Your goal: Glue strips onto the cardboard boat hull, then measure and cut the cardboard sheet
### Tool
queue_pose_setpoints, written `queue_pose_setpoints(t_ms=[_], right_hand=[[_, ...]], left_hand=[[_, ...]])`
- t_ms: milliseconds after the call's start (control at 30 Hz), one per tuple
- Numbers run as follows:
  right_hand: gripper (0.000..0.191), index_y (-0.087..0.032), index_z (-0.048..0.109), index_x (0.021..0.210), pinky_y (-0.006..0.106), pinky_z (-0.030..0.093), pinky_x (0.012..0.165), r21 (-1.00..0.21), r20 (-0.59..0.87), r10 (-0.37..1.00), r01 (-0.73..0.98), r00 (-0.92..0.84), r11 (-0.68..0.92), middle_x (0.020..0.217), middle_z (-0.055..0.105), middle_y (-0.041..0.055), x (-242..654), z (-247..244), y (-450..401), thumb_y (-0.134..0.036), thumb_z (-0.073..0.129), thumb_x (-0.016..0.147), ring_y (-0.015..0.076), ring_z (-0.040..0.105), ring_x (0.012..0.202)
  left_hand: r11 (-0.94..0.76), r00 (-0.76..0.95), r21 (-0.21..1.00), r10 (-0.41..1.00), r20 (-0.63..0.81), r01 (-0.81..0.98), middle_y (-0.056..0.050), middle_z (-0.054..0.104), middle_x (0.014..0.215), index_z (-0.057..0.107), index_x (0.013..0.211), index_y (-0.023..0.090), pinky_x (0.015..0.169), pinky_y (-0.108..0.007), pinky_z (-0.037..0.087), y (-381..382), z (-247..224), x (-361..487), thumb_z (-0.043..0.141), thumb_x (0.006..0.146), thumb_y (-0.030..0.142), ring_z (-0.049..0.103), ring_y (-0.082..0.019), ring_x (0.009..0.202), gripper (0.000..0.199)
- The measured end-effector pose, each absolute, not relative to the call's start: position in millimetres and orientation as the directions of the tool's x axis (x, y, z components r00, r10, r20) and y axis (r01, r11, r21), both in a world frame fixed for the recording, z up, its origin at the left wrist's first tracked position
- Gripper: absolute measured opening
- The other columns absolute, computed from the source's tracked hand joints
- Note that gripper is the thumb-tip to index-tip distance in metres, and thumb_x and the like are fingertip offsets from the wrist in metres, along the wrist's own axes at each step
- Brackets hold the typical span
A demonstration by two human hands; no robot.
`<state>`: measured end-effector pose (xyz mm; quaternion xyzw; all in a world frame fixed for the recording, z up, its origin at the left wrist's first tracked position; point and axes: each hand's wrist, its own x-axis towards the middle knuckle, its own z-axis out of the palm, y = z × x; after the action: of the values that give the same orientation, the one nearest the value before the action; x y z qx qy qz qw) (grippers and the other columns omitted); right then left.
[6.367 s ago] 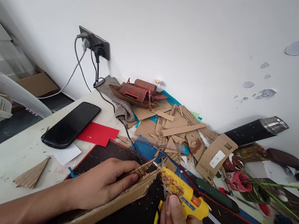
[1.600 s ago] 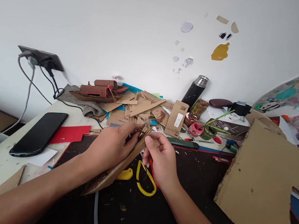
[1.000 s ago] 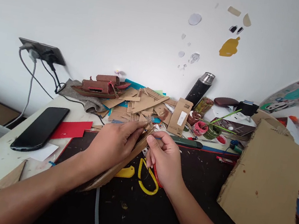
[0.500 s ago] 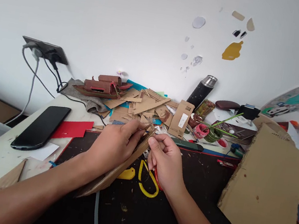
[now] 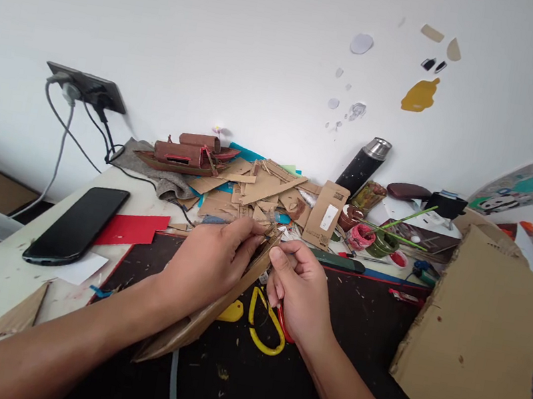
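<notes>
Held between my hands is a long, narrow cardboard boat hull, tilted with its far tip up to the right. My left hand is closed over its far part, with the thumb and fingertips inside the edge. My right hand pinches the hull's side near that tip, thumb on top and fingers curled beneath. Scissors with yellow and red handles lie on the dark mat below my right hand. A yellow object, partly hidden by the hull, lies beside them.
Two brown model boats rest on grey cloth by the wall. Cardboard scraps pile up behind my hands. Paint jars and a black thermos stand back right. A large cardboard sheet is at right, a phone at left.
My hands and the hull keep nearly the same pose, with the right thumb still pressed at the tip. The whole view has shifted slightly.
</notes>
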<state>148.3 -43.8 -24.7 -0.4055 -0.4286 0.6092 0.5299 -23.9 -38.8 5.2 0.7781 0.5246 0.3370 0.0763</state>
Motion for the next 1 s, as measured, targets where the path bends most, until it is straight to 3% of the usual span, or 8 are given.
queue_pose_setpoints(t_ms=[267, 1000], right_hand=[[0.038, -0.022, 0.061, 0.086, 0.014, 0.031, 0.034, -0.936, -0.025, 0.99, -0.343, -0.142, -0.073, 0.043, 0.046, -0.0136, 149.7, -29.3, -43.3, -0.051, 0.086, 0.089, 0.0059, 0.042, 0.031], [0.041, -0.024, 0.057, 0.087, 0.014, 0.028, 0.033, -0.942, -0.056, 0.987, -0.319, -0.15, -0.102, 0.042, 0.045, -0.0149, 149.0, -32.4, -45.5, -0.053, 0.085, 0.089, 0.0062, 0.04, 0.029]], left_hand=[[-0.434, 0.218, 0.516, 0.878, 0.427, 0.739, -0.004, 0.084, 0.092, 0.074, 0.107, 0.022, 0.063, -0.03, 0.051, -39.7, 9.9, -22.6, 0.054, 0.105, 0.027, 0.078, -0.022, 0.074, 0.021], [-0.347, 0.153, 0.739, 0.935, 0.319, 0.578, 0.002, 0.086, 0.099, 0.082, 0.103, 0.026, 0.075, -0.03, 0.056, -40.5, 14.0, -17.4, 0.06, 0.101, 0.023, 0.081, -0.022, 0.088, 0.022]])
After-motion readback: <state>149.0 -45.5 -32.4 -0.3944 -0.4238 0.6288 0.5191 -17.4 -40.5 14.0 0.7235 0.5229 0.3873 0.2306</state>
